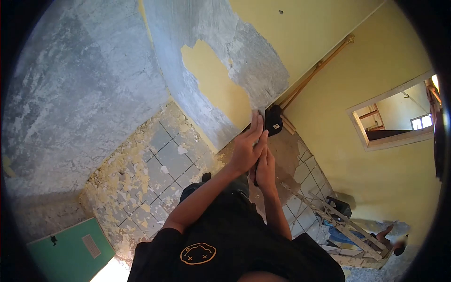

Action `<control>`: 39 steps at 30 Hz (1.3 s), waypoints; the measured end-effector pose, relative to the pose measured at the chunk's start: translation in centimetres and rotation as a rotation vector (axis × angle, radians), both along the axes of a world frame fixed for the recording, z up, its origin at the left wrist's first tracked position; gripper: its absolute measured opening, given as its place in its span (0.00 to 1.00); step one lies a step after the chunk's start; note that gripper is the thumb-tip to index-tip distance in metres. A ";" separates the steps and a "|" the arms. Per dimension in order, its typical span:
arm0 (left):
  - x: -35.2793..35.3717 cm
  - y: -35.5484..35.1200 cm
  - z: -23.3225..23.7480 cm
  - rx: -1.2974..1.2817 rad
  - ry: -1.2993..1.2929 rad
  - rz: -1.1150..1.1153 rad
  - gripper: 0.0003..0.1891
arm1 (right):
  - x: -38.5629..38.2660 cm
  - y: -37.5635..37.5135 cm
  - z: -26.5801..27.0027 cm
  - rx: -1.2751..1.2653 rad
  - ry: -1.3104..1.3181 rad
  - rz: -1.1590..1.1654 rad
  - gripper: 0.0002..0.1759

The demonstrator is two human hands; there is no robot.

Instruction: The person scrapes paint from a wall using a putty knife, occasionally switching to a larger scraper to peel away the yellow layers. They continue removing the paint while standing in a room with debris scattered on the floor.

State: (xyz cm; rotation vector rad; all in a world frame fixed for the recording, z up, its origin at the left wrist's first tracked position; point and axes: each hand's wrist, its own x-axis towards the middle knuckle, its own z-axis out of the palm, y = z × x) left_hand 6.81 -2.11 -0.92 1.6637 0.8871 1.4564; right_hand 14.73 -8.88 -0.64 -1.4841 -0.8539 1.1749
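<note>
My left hand [248,146] reaches up to the edge of the partly stripped wall [220,91], its fingers long and close together over a thin grey blade. Just below and to the right, my right hand [266,171] is closed round a dark handle [252,175]. Together they look like a scraper, mostly hidden by my fingers. Both hands touch each other. A yellow patch of paint [211,70] is left between bare grey areas of the wall. Right beside my fingertips is a black object with a small white mark [273,121], perhaps a cap.
Paint flakes [127,188] litter the tiled floor [176,162]. A green panel [70,251] stands at lower left. At right, a wooden ladder [347,230] stands near another person [347,235]. Poles [305,87] lean in the corner, left of a wall opening [394,113].
</note>
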 end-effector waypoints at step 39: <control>-0.1 0.0 0.4 -0.034 -0.007 -0.019 0.23 | 0.2 -0.5 2.3 -0.074 0.047 0.059 0.21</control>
